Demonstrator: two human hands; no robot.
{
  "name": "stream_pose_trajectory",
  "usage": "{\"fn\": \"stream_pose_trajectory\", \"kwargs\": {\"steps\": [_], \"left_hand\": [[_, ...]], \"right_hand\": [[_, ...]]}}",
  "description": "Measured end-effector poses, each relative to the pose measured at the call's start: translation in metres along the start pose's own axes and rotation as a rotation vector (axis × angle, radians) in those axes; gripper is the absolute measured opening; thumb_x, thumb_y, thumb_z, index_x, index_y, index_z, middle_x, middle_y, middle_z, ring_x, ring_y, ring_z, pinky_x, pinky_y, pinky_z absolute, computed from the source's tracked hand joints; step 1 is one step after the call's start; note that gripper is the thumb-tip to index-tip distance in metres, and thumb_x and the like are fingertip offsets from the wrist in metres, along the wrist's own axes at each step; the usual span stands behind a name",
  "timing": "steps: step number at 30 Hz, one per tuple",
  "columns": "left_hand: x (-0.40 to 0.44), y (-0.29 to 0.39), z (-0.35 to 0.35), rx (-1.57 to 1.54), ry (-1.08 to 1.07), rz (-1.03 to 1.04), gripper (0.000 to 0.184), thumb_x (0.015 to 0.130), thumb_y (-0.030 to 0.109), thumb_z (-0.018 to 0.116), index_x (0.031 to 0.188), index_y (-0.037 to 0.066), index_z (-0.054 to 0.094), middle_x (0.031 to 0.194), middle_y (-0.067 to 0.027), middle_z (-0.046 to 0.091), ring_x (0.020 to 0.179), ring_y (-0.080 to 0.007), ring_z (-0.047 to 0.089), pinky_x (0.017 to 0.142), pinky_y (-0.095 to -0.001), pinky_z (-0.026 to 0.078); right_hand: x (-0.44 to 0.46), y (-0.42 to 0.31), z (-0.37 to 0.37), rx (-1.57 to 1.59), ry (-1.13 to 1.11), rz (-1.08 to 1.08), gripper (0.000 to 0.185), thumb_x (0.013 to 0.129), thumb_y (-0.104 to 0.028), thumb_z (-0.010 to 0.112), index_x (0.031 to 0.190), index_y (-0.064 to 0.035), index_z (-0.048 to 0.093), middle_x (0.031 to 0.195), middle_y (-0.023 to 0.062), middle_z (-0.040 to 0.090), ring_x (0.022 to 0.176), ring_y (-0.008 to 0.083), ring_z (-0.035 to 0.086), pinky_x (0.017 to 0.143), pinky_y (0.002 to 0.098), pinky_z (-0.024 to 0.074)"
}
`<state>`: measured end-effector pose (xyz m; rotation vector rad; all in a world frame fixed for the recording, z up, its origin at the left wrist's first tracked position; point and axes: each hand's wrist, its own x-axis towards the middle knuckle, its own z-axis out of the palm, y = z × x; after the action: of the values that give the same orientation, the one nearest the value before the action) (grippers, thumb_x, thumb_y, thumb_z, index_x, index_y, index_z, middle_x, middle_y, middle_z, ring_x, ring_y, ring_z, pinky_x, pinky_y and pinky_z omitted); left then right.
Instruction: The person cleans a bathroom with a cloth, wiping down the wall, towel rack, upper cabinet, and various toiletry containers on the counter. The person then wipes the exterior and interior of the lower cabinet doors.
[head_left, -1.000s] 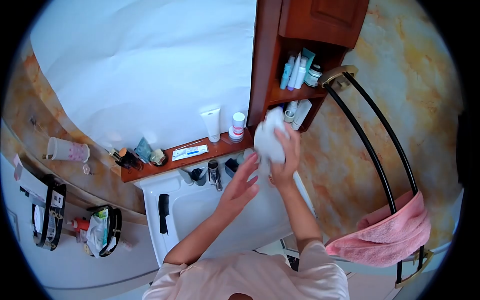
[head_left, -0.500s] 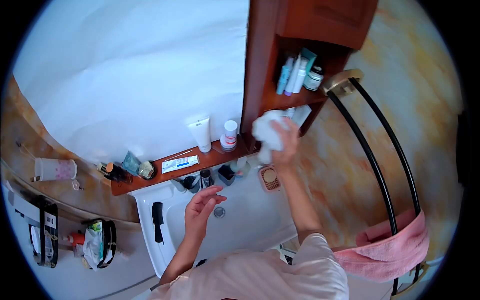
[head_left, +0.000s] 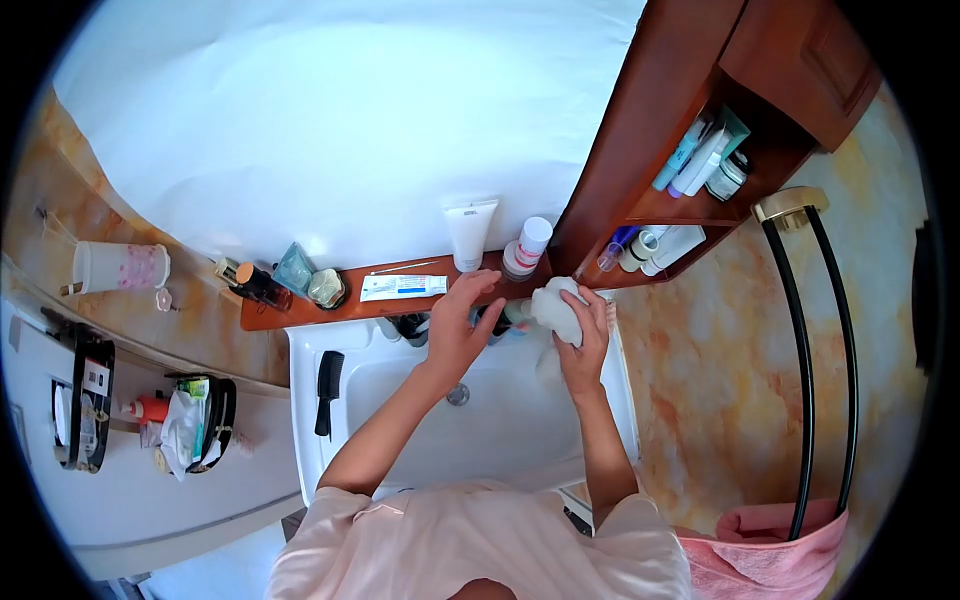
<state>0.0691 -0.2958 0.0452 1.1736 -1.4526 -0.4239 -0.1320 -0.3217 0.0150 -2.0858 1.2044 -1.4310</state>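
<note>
My right hand [head_left: 585, 345] grips a crumpled white cloth [head_left: 557, 312] over the right back corner of the white sink [head_left: 500, 450]. Fingers apart and with nothing in it, my left hand [head_left: 462, 330] is raised over the sink's back edge, just in front of the brown wooden ledge [head_left: 350, 306]. On that ledge stand a white tube [head_left: 470, 236] and a white jar-like container [head_left: 527, 248] near my left fingers. A white and blue tube box [head_left: 403, 287] lies further left. The faucet is hidden behind my left hand.
A black comb [head_left: 327, 392] lies on the sink's left rim. Bottles and tubes fill the wooden cabinet [head_left: 590, 150] at the right. A pink towel [head_left: 770, 565] hangs from black rails [head_left: 800, 380]. Black wall baskets [head_left: 222, 420] are at the left.
The view has shifted, so the cabinet and towel sit further right. My left hand has risen from over the basin to the ledge. My right hand and the cloth have moved away from the cabinet.
</note>
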Motion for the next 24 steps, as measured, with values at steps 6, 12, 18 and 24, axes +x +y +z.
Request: {"fn": "stream_pose_trajectory", "kwargs": {"steps": [6,12,18,24], "left_hand": [[-0.051,-0.030,-0.035,0.047,0.210,-0.091,0.019,0.087,-0.006,0.063,0.105,-0.003,0.064,0.101,-0.0096,0.067,0.088,-0.0148,0.064,0.079,-0.0252,0.051],[-0.060,-0.020,-0.084,0.258,0.271,0.010,0.021,0.085,-0.005,0.065,0.106,-0.002,0.065,0.106,-0.0150,0.068,0.098,-0.0270,0.065,0.088,-0.0319,0.049],[-0.017,-0.032,-0.084,0.573,-0.013,0.157,0.039,0.076,-0.004,0.066,0.114,0.001,0.062,0.118,-0.0157,0.062,0.112,-0.0366,0.056,0.095,-0.0423,0.046],[0.003,-0.062,-0.077,0.662,-0.234,0.132,0.038,0.076,-0.001,0.064,0.114,0.001,0.062,0.120,-0.0163,0.060,0.111,-0.0351,0.055,0.097,-0.0444,0.043]], "right_hand": [[-0.005,-0.004,0.018,-0.091,-0.064,0.036,0.061,0.065,0.011,0.073,0.123,-0.0050,0.060,0.128,0.0182,0.052,0.116,0.0380,0.055,0.097,0.0383,0.0451],[-0.013,-0.008,0.054,-0.093,-0.112,0.012,0.063,0.063,0.011,0.074,0.122,-0.0071,0.060,0.130,0.0166,0.052,0.117,0.0375,0.055,0.096,0.0395,0.0466],[-0.008,-0.031,0.059,-0.062,-0.221,-0.026,0.060,0.063,0.010,0.074,0.119,-0.0069,0.060,0.130,0.0154,0.052,0.113,0.0367,0.057,0.092,0.0397,0.0495],[-0.007,-0.029,0.063,-0.030,-0.188,-0.005,0.056,0.064,0.007,0.072,0.117,-0.0031,0.059,0.125,0.0182,0.057,0.116,0.0377,0.056,0.097,0.0402,0.0467]]}}
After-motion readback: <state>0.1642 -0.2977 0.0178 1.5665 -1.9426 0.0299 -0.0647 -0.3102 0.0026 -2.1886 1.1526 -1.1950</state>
